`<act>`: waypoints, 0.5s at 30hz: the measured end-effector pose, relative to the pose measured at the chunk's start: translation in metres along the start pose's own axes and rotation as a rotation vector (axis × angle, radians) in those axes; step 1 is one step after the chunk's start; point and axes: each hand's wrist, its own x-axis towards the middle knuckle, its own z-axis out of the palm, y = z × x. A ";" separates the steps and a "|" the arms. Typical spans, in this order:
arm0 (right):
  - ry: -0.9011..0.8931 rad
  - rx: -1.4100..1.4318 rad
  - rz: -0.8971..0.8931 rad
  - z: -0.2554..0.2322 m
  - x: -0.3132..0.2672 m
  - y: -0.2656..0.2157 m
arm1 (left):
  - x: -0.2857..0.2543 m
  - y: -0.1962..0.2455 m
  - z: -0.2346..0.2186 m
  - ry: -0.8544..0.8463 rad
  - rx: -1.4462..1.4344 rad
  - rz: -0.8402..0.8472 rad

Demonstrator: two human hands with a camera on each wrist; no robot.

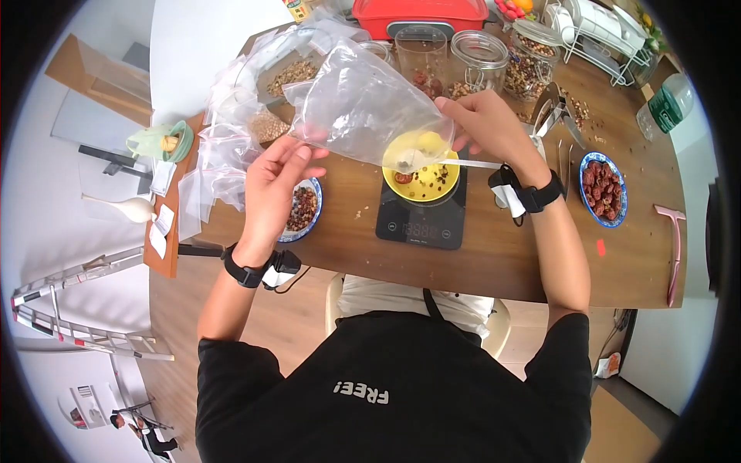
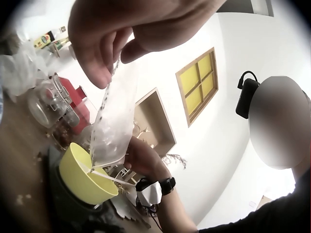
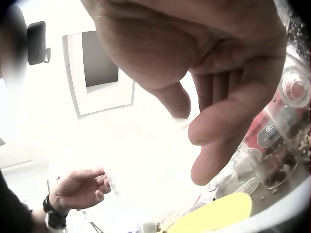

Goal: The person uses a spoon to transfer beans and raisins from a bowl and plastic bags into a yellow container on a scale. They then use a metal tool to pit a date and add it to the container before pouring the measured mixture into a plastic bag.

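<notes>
A clear plastic zip bag (image 1: 359, 96) is stretched between both hands above a yellow bowl (image 1: 423, 190). My left hand (image 1: 279, 174) pinches one end of its edge between thumb and fingers. The right hand (image 1: 494, 127) holds the other end in a thumb-and-finger pinch. In the left wrist view one corner of the bag (image 2: 115, 121) hangs over the bowl's rim. Dried bits and a red date lie inside the bowl, with a spoon handle (image 1: 480, 163) sticking out to the right. Under the bowl is a black kitchen scale (image 1: 417, 231) with a lit display.
Left of the scale stands a blue-rimmed bowl of mixed beans (image 1: 306, 208), beside several plastic bags (image 1: 224, 143). Glass jars (image 1: 480, 58) and a red appliance (image 1: 421, 11) line the back. On the right are a bowl of red dates (image 1: 603, 189), tongs (image 1: 567, 123) and a bottle (image 1: 665, 106).
</notes>
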 end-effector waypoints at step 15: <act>-0.017 -0.063 -0.033 -0.006 0.006 0.010 | 0.010 0.000 0.016 -0.029 0.091 0.076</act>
